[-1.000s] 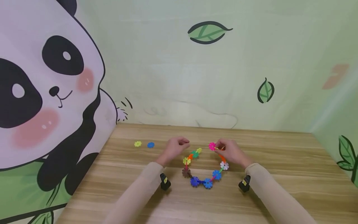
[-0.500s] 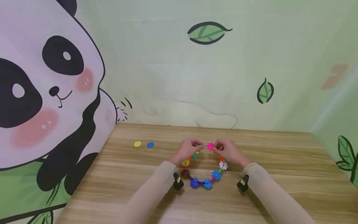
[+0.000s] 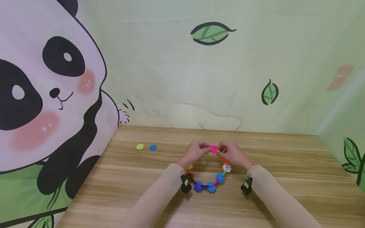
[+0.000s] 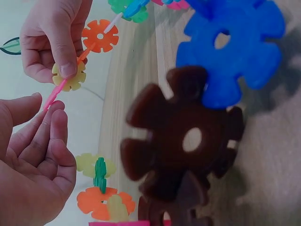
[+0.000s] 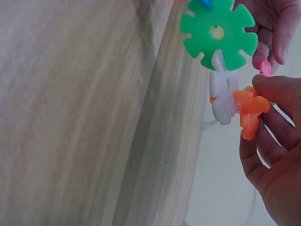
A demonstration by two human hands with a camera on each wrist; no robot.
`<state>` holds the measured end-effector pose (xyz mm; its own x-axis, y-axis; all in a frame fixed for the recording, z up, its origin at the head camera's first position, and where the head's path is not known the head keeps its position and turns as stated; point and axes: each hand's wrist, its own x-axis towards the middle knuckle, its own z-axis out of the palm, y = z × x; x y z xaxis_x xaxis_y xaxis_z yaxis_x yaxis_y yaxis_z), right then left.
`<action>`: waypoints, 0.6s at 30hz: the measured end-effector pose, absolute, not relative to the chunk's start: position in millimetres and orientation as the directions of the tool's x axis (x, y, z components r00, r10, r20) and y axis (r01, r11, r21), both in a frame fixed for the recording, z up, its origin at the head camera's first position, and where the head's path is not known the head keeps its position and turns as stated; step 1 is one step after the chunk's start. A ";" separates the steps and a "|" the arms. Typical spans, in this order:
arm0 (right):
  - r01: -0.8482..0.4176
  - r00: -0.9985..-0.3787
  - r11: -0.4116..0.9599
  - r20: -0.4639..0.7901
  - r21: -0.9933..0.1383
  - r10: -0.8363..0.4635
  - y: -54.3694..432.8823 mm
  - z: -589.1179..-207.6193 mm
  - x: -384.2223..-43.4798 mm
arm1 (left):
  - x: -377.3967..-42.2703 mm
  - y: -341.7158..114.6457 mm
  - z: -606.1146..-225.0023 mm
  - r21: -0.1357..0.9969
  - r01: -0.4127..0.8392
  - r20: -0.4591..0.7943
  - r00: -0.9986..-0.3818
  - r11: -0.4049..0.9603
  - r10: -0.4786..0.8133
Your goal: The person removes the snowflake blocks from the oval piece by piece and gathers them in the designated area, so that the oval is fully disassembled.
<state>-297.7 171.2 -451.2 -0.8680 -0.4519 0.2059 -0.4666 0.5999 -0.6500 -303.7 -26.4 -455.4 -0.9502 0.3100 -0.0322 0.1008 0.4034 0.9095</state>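
Notched plastic snowflake discs are joined edge to edge into a curved chain. A pink disc [image 3: 214, 148] stands at the chain's far right end, linked to a yellow disc [image 4: 75, 81]. My right hand [image 3: 233, 153] pinches the yellow disc between thumb and fingers; an orange disc [image 5: 252, 108] follows beside it. My left hand [image 3: 196, 151] pinches the pink disc's left edge with thumb and fingertips. From the right, the chain runs through a white disc [image 3: 226, 167], a blue disc [image 3: 211, 187] and a brown disc [image 4: 157, 136]. The left hand partly hides the chain's left end.
A loose yellow-green disc [image 3: 140, 146] and a loose blue disc [image 3: 153, 147] lie at the back left of the wooden table [image 3: 271, 145]. Behind the table rises a pale green wall [image 3: 159, 72] with a panda drawing. Both wrists wear small black cameras.
My left hand has moved right from above the chain's left end to the pink disc. The pink disc has shifted slightly left and turned narrower to view. My right hand keeps its grip.
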 end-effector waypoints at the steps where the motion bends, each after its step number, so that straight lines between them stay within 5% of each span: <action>1: -0.466 -0.868 0.600 0.204 -0.651 -0.453 171.1 -450.9 -297.7 | -304.2 -26.0 -455.7 0.911 0.101 -0.031 -0.950 0.400 0.311; 18: -0.470 -0.864 0.597 0.201 -0.650 -0.461 168.7 -452.7 -299.0 | -304.3 -18.4 -454.4 0.953 0.045 -0.056 -0.945 0.300 0.321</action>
<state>-299.0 168.7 -452.7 -0.8641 -0.4614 0.2011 -0.4702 0.5973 -0.6497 -304.3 -18.4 -454.4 -0.9453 0.3213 -0.0564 0.0450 0.2996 0.9530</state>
